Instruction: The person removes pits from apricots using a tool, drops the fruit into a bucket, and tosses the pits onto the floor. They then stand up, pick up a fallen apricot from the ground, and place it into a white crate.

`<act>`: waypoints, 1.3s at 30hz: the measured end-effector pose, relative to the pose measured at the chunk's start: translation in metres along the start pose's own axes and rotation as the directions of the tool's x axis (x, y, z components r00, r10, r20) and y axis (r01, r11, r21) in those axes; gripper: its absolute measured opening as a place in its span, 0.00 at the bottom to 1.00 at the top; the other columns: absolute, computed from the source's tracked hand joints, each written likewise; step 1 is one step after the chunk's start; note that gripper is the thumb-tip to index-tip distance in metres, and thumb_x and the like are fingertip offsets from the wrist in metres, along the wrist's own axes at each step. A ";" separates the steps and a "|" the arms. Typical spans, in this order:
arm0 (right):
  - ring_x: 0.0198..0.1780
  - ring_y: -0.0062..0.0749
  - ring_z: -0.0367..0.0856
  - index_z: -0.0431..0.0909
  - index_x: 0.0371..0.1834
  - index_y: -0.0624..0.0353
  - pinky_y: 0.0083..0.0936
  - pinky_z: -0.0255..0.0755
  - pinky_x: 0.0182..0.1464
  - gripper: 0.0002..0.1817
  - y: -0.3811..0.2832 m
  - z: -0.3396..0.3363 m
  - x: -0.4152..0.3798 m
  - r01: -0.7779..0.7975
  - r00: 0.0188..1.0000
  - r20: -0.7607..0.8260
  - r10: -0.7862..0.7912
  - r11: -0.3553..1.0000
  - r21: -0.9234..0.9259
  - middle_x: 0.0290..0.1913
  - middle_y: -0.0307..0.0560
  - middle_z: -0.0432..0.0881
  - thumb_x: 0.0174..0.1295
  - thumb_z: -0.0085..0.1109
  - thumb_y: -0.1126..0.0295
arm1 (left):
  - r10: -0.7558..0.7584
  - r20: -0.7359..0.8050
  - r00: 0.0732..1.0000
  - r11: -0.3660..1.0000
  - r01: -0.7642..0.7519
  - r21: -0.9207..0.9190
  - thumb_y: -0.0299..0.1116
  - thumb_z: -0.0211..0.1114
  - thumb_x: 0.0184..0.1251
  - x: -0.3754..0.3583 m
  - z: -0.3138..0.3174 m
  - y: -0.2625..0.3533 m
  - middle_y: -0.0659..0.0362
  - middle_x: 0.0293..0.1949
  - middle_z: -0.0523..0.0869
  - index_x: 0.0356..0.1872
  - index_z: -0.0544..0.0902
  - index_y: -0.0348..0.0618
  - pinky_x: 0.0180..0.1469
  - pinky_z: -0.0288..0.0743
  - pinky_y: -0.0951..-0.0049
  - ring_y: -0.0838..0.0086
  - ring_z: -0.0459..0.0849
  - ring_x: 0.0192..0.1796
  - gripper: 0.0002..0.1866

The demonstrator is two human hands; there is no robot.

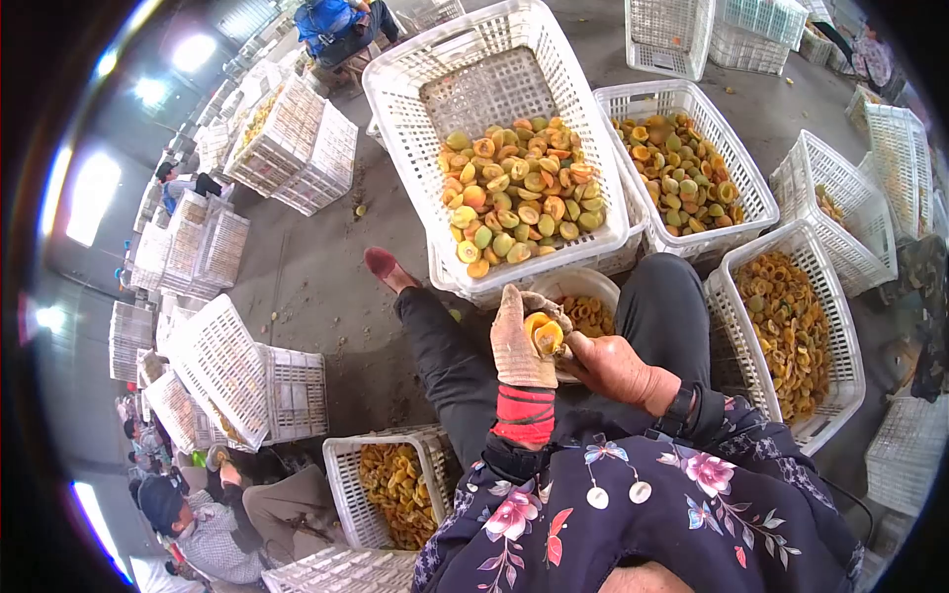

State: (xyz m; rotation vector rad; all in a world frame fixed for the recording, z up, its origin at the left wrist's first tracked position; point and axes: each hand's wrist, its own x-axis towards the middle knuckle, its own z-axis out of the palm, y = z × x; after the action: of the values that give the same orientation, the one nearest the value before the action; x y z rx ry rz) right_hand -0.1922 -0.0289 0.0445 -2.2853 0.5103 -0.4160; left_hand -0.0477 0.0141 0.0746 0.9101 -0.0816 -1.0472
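Note:
My left hand [524, 341] wears a pale, stained work glove with a red band at the wrist. Its fingers are closed round a halved orange-yellow fruit [546, 334], which looks like a peach or apricot with its hollow facing up. Bare and closed, my right hand [618, 368] touches the fruit's right edge with the thumb; a small dark thing shows at its fingertips, too hidden to name. Below both hands, between my knees, a white bucket [605, 282] holds orange fruit pieces [585, 314]. A tilted white crate [395, 109] of fruit halves [524, 188] stands just beyond.
Crates of fruit stand close at my right [727, 109], nearer right [858, 381] and left [336, 484]. Stacked crates [297, 148] line the hall. At the lower left a person in a dark cap [222, 529] sits; another in blue [326, 25] sits farther off.

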 end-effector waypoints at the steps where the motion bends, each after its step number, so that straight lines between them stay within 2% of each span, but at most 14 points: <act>1: 0.30 0.59 0.81 0.67 0.47 0.66 0.44 0.74 0.29 0.18 0.003 0.002 0.002 -0.036 0.999 0.029 0.038 0.996 -0.078 0.26 0.65 0.79 0.65 0.61 0.64 | -0.018 -0.047 0.999 1.000 0.019 0.012 0.47 0.54 0.77 0.004 -0.002 -0.001 0.53 0.23 0.82 0.33 0.76 0.40 0.27 0.79 0.68 0.65 0.82 0.23 0.19; 5: 0.20 0.42 0.78 0.68 0.44 0.62 0.33 0.69 0.22 0.16 0.019 0.013 0.003 0.085 0.996 0.013 -0.092 0.953 0.290 0.22 0.55 0.77 0.66 0.61 0.63 | 0.155 0.027 0.988 0.931 -0.155 0.329 0.46 0.55 0.76 0.023 -0.015 -0.006 0.55 0.23 0.82 0.30 0.79 0.39 0.28 0.77 0.72 0.69 0.81 0.23 0.20; 7: 0.16 0.20 0.65 0.68 0.43 0.55 0.20 0.60 0.19 0.12 -0.002 -0.025 0.011 -0.643 0.761 0.643 0.087 0.232 0.730 0.21 0.36 0.69 0.68 0.60 0.63 | 0.138 0.070 0.988 0.926 -0.154 0.346 0.47 0.55 0.76 0.023 -0.013 -0.002 0.55 0.23 0.82 0.29 0.80 0.38 0.29 0.76 0.73 0.70 0.81 0.24 0.22; 8: 0.19 0.09 0.56 0.68 0.45 0.51 0.14 0.53 0.20 0.11 -0.012 -0.034 0.011 -0.683 0.731 0.680 0.054 0.051 0.729 0.22 0.27 0.59 0.69 0.59 0.63 | 0.066 0.144 0.987 0.952 -0.106 0.286 0.48 0.55 0.76 0.024 -0.015 0.000 0.55 0.23 0.82 0.29 0.80 0.38 0.29 0.76 0.73 0.70 0.81 0.24 0.23; 12: 0.19 0.12 0.60 0.68 0.43 0.54 0.13 0.55 0.20 0.10 0.002 -0.012 0.014 -0.718 0.688 0.725 -0.017 -0.162 0.677 0.23 0.30 0.65 0.68 0.60 0.66 | -0.068 0.151 0.986 0.997 0.062 0.044 0.52 0.54 0.76 0.036 -0.023 -0.009 0.54 0.24 0.81 0.30 0.78 0.39 0.29 0.76 0.70 0.67 0.81 0.24 0.24; 14: 0.19 0.19 0.67 0.68 0.41 0.57 0.20 0.63 0.21 0.12 -0.001 0.002 0.017 -0.533 0.840 0.491 0.232 0.523 0.665 0.24 0.33 0.70 0.67 0.61 0.64 | -0.082 0.099 0.992 0.992 0.091 -0.092 0.52 0.54 0.76 0.050 -0.032 -0.016 0.55 0.24 0.80 0.31 0.77 0.40 0.30 0.77 0.67 0.65 0.80 0.25 0.23; 15: 0.21 0.37 0.74 0.69 0.41 0.60 0.30 0.70 0.25 0.14 0.008 0.024 0.016 -0.036 0.998 0.059 0.005 0.843 0.537 0.26 0.41 0.75 0.66 0.63 0.63 | -0.193 0.015 0.981 0.944 0.190 -0.271 0.50 0.55 0.76 0.062 -0.043 -0.018 0.55 0.24 0.80 0.32 0.77 0.40 0.30 0.78 0.66 0.65 0.80 0.24 0.22; 16: 0.23 0.45 0.77 0.69 0.43 0.60 0.35 0.72 0.28 0.15 0.019 0.030 0.005 -0.099 0.991 0.127 0.049 0.898 0.428 0.26 0.46 0.78 0.64 0.63 0.64 | -0.137 -0.035 0.990 0.959 0.124 -0.254 0.50 0.56 0.75 0.073 -0.054 -0.021 0.54 0.25 0.80 0.33 0.77 0.40 0.29 0.78 0.66 0.65 0.80 0.24 0.21; 21: 0.33 0.55 0.85 0.69 0.42 0.63 0.47 0.77 0.33 0.08 0.048 0.015 0.008 -0.330 0.851 0.252 0.461 0.842 -0.427 0.27 0.57 0.83 0.62 0.50 0.73 | 0.047 -0.183 0.982 0.999 -0.043 0.026 0.50 0.57 0.75 0.080 -0.080 -0.027 0.54 0.27 0.82 0.39 0.78 0.38 0.28 0.77 0.69 0.67 0.82 0.25 0.21; 27: 0.37 0.59 0.83 0.69 0.42 0.63 0.49 0.75 0.38 0.13 0.034 -0.005 0.029 -0.309 0.900 0.215 0.379 0.903 -0.300 0.28 0.61 0.82 0.60 0.57 0.67 | -0.061 -0.164 0.985 0.993 0.076 0.089 0.51 0.56 0.75 0.074 -0.112 -0.049 0.54 0.29 0.83 0.43 0.79 0.37 0.30 0.79 0.70 0.68 0.82 0.23 0.23; 31: 0.37 0.62 0.81 0.73 0.44 0.63 0.48 0.75 0.39 0.16 0.045 0.018 0.053 -0.300 0.954 0.034 0.299 0.954 0.024 0.29 0.64 0.81 0.57 0.60 0.65 | -0.203 -0.030 0.979 0.958 0.205 0.202 0.55 0.50 0.77 0.072 -0.107 -0.066 0.55 0.46 0.84 0.55 0.78 0.37 0.47 0.79 0.72 0.72 0.82 0.46 0.28; 34: 0.36 0.63 0.81 0.77 0.35 0.65 0.47 0.75 0.39 0.12 0.055 0.017 0.069 -0.263 0.965 0.032 0.261 0.958 0.114 0.30 0.66 0.80 0.51 0.62 0.67 | -0.150 0.069 0.986 0.979 0.138 0.152 0.58 0.50 0.76 0.075 -0.091 -0.069 0.55 0.49 0.83 0.60 0.74 0.38 0.51 0.77 0.71 0.71 0.82 0.47 0.31; 37: 0.31 0.52 0.84 0.79 0.38 0.62 0.38 0.78 0.35 0.13 0.097 -0.021 0.083 -0.217 0.937 -0.248 0.246 0.966 0.138 0.27 0.59 0.82 0.55 0.65 0.64 | -0.328 0.057 0.943 0.944 0.324 0.062 0.54 0.50 0.77 0.077 -0.095 -0.051 0.53 0.43 0.85 0.58 0.74 0.39 0.44 0.79 0.68 0.67 0.85 0.41 0.27; 39: 0.32 0.47 0.85 0.79 0.45 0.61 0.32 0.77 0.34 0.15 0.093 -0.087 0.107 -0.406 0.795 -0.527 0.299 0.909 -0.096 0.31 0.58 0.83 0.61 0.67 0.63 | -0.334 -0.045 0.942 0.941 0.335 0.041 0.55 0.55 0.74 0.085 -0.117 -0.060 0.54 0.38 0.85 0.51 0.76 0.42 0.37 0.80 0.65 0.65 0.85 0.34 0.24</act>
State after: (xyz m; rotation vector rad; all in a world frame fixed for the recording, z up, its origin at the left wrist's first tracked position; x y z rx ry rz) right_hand -0.1590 -0.1924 0.0503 -2.1881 1.2817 -0.8060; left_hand 0.0087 0.0084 -0.0716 1.0091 0.0832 -1.3479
